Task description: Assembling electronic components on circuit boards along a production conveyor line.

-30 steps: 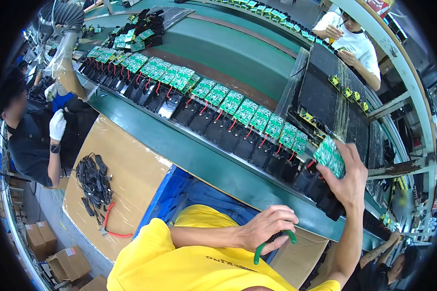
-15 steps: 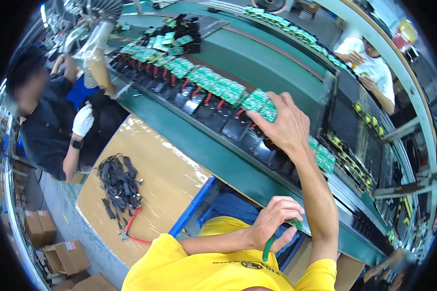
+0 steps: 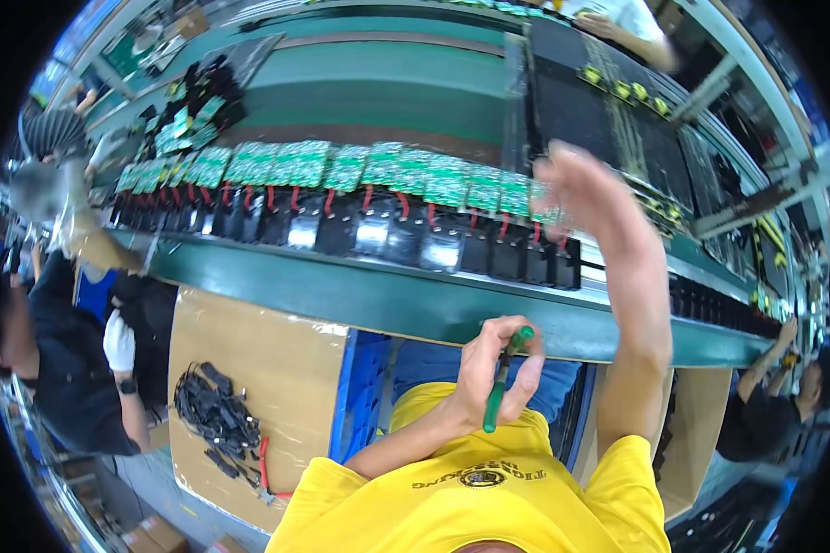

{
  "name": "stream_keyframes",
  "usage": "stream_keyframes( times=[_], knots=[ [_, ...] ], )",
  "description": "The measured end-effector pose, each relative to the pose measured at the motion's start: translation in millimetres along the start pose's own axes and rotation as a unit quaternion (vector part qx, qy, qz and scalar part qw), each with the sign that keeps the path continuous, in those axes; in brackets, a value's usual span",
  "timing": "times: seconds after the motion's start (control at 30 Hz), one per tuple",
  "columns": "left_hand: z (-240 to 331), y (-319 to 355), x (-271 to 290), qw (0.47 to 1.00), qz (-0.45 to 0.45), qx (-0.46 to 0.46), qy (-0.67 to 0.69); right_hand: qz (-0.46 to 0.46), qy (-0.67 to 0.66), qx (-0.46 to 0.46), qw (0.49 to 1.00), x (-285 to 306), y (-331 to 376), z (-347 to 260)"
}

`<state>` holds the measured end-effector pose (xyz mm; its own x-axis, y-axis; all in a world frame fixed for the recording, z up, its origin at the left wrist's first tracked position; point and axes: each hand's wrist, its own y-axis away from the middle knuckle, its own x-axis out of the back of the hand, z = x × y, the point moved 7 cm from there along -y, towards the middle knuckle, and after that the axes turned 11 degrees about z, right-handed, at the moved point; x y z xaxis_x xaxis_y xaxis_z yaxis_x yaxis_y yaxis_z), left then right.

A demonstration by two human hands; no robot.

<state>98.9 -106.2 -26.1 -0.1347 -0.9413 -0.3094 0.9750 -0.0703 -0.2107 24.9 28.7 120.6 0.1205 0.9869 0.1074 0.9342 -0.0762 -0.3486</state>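
Observation:
My left hand is closed around a slim green tool with a dark middle, held in front of my chest. Its exact kind does not show. Farther forward, my right hand reaches over the right end of a row of green circuit boards. Motion smears its fingers, so I cannot tell whether they touch or hold a board. Red wires run from the boards to flat black blocks standing side by side along the green bench.
Loose boards and black parts lie heaped at the far left. A bundle of black cables rests on the cardboard at my left, beside red-handled pliers. A co-worker's gloved hand is farther left. Other people work at the right and far side.
The view has turned, so the row of boards now runs nearly level. My right hand has gone from boards within the row to its right end. The green tool in my left hand now points more upright.

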Motion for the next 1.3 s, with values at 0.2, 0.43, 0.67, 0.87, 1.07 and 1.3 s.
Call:
stream_keyframes(
  times=[0.2, 0.43, 0.67, 0.87, 1.07, 1.3],
  knots=[
    [-17.2, 2.3, -88.7, 0.960, -0.195, 0.160, -0.120, 0.077, 0.065, -0.118, 0.988, 65.5, 156.6, 35.8],
    [-11.0, 21.7, -172.7, 0.848, -0.373, -0.278, -0.253, 0.365, -0.102, -0.112, 0.919, 185.8, 230.1, 49.5],
    [1.1, -27.8, -158.6, 0.841, -0.273, -0.323, -0.339, 0.431, -0.179, -0.113, 0.877, 245.3, 246.8, 82.4],
    [-7.5, -17.1, -147.3, 0.846, -0.233, -0.341, -0.337, 0.285, 0.124, -0.071, 0.948, 208.1, 150.7, 59.9],
    [9.5, -21.5, -90.8, 0.870, -0.078, -0.338, -0.349, 0.098, 0.512, 0.167, 0.837, 116.9, 0.9, 56.4],
    [14.6, -37.7, -72.0, 0.894, -0.033, -0.300, -0.330, 0.115, 0.308, -0.030, 0.944, 122.5, -13.5, 38.9]
  ],
)
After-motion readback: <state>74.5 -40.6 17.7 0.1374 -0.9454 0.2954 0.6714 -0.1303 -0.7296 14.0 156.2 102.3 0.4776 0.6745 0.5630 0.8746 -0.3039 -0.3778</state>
